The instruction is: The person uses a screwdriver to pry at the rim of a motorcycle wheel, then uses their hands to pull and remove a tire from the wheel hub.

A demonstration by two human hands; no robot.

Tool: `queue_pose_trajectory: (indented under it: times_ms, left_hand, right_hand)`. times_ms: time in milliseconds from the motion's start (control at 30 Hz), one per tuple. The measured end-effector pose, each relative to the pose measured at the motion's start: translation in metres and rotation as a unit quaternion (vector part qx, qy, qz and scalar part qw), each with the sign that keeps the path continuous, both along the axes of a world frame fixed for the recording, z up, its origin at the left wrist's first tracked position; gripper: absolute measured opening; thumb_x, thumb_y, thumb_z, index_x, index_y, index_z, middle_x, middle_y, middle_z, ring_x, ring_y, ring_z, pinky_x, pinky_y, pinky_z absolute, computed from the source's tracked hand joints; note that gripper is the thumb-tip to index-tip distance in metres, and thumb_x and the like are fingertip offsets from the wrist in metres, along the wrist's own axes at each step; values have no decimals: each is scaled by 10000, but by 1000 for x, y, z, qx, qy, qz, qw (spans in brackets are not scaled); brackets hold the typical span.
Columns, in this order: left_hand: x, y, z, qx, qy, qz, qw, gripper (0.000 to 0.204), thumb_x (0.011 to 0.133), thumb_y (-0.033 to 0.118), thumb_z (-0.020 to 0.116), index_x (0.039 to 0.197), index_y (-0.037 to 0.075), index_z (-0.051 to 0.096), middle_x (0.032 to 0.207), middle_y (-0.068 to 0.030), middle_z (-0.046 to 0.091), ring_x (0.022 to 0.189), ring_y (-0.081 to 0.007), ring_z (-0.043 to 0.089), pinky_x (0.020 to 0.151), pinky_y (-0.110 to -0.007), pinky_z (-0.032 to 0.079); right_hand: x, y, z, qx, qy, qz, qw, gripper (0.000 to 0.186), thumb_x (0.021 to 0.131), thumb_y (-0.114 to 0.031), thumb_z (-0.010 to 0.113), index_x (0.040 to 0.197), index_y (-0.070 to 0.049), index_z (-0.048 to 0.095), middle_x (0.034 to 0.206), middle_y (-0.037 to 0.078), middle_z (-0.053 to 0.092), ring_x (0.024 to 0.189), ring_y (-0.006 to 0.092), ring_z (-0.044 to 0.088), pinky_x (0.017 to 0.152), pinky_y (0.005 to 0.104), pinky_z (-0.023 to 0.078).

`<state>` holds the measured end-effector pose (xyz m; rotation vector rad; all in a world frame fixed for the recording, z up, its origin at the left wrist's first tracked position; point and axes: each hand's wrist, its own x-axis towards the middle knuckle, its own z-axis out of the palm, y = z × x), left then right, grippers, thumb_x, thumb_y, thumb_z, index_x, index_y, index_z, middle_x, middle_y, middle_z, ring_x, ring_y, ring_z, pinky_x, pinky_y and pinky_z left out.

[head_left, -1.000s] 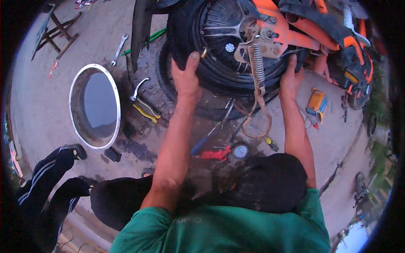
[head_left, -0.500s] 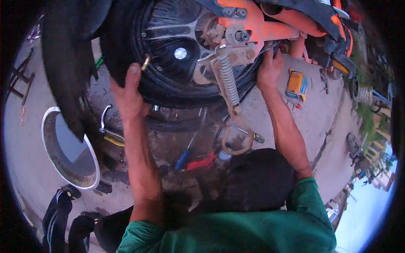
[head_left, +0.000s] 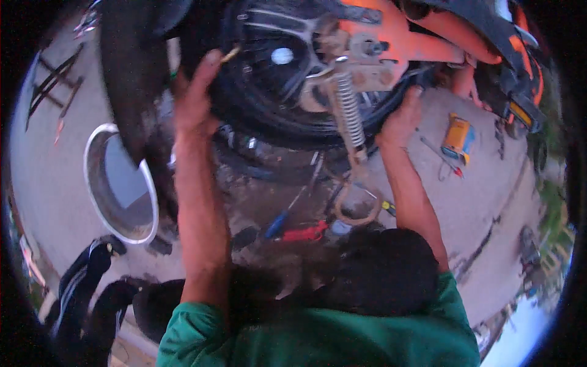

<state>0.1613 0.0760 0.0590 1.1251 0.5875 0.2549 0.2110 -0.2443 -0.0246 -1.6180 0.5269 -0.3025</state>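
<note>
A motorcycle's rear wheel with a black tyre fills the upper middle. My left hand grips the tyre's left side, thumb on the near sidewall beside a brass-coloured valve stem. Its other fingers are hidden behind the rubber. On the right side of the tyre, below the orange swingarm, my right hand holds the edge with the thumb up; its fingers are mostly hidden. A rusty stand with a coil spring hangs in front of the wheel, between my hands.
Below the wheel lie a blue-handled screwdriver and a red-handled tool. A yellow-and-blue box lies at right. A white-rimmed basin with liquid stands at left, near a person's dark-trousered legs. A black mudguard hangs left of the tyre.
The view has shifted, so most things sit further right and higher. My right hand has come down from under the swingarm along the tyre's edge. My left hand keeps its place by the valve stem.
</note>
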Motion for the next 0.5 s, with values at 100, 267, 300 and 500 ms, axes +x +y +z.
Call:
queue_pose_trajectory:
  times_ms: [100,267,300,500]
  left_hand:
    - [0,-8,-14,14,-44,43,998,802,878,286,803,1505,-10,400,1392,-156,574,1207,-270,587,1037,-405,485]
    - [-31,-37,-39,74,-112,65,989,699,915,219,740,1509,84,397,1343,-118,606,1155,-291,629,980,-453,542]
    - [-34,-36,-40,30,-115,59,991,675,919,219,737,1494,75,414,1320,-114,620,1128,-280,640,968,-441,548]
    - [-27,-32,-38,14,-91,37,995,576,931,231,738,1418,37,498,1253,-105,660,1085,-255,659,944,-408,550]
  right_hand:
    - [2,-7,6,-2,-25,35,999,647,1021,-531,545,1237,77,591,1138,172,645,998,262,569,946,398,450]
    - [2,-6,13,-136,5,51,989,767,1016,-583,511,1233,152,563,1237,332,615,1128,455,571,1033,465,396]
    - [2,-3,13,-132,1,56,990,767,1016,-583,511,1233,152,563,1237,332,615,1128,455,571,1033,465,396]
    - [4,-16,-2,-162,17,9,987,910,979,-643,525,1396,164,473,1385,367,532,1288,476,507,1108,447,368]
